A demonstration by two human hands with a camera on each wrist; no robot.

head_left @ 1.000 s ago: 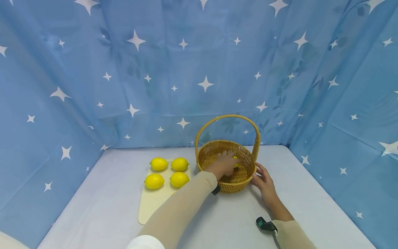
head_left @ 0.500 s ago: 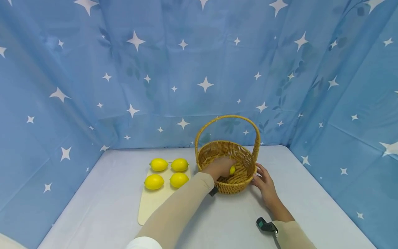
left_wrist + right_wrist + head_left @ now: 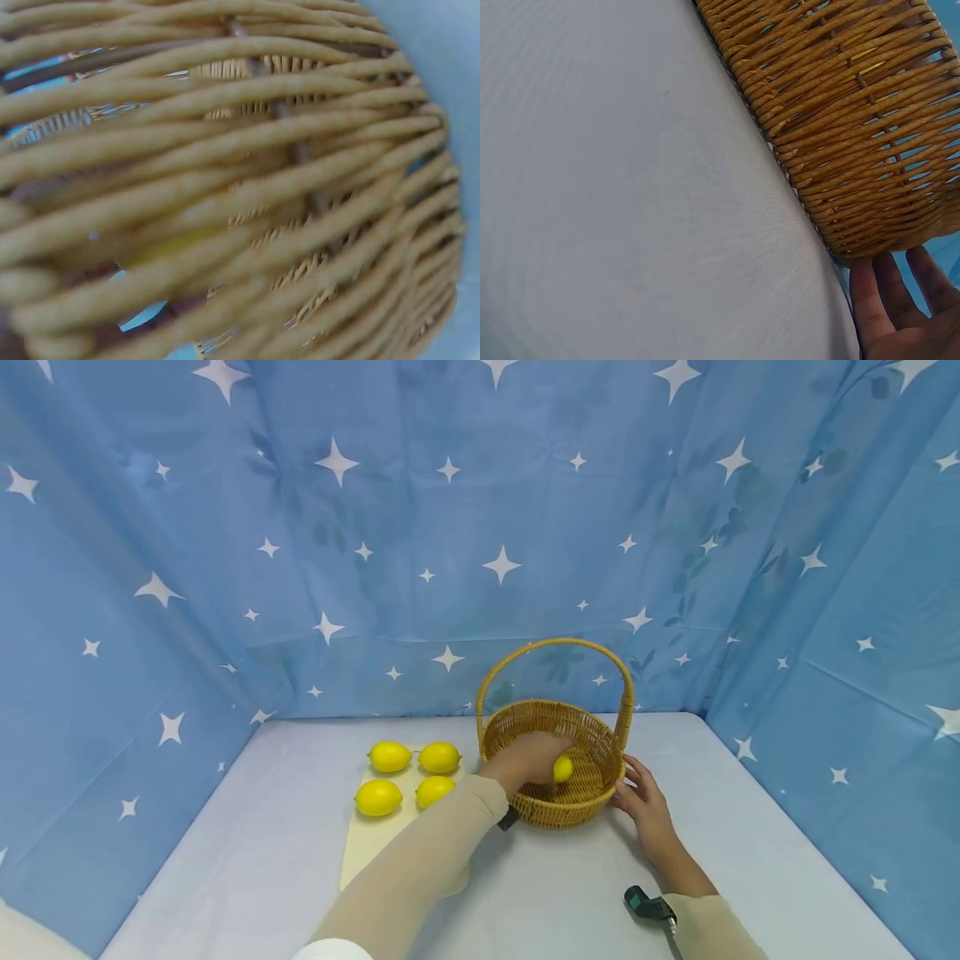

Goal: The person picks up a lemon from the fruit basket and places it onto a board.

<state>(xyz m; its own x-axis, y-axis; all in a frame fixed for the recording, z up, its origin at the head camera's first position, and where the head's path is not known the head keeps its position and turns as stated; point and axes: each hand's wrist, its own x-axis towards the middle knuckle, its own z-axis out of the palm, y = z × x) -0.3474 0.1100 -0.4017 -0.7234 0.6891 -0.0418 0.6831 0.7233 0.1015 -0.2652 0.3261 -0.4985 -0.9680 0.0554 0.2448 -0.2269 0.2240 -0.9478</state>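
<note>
Inside the wicker basket [image 3: 567, 816], my left hand [image 3: 531, 757] reaches down and holds a yellow lemon [image 3: 563, 768] at its right side. The fingertips are partly hidden behind the hand and fruit. In the left wrist view the basket's woven wall [image 3: 247, 165] fills most of the picture, with a blurred yellow patch behind the weave. My right hand [image 3: 647, 806] touches the outside of the basket's right wall. In the right wrist view its fairly straight fingers [image 3: 868, 296] rest against the wicker [image 3: 847, 127].
Several lemons [image 3: 378, 797] lie on a cream board [image 3: 367, 847] left of the basket, partly covered by the left sleeve. The basket's tall handle [image 3: 558, 642] arches over its opening. Blue star-printed curtains [image 3: 405, 568] enclose the white table [image 3: 247, 843] at the back and sides.
My left hand has moved a little left and nearer within the basket, and the lemon has shifted the same way. The right hand stays at the basket's side. The head view has shifted slightly.
</note>
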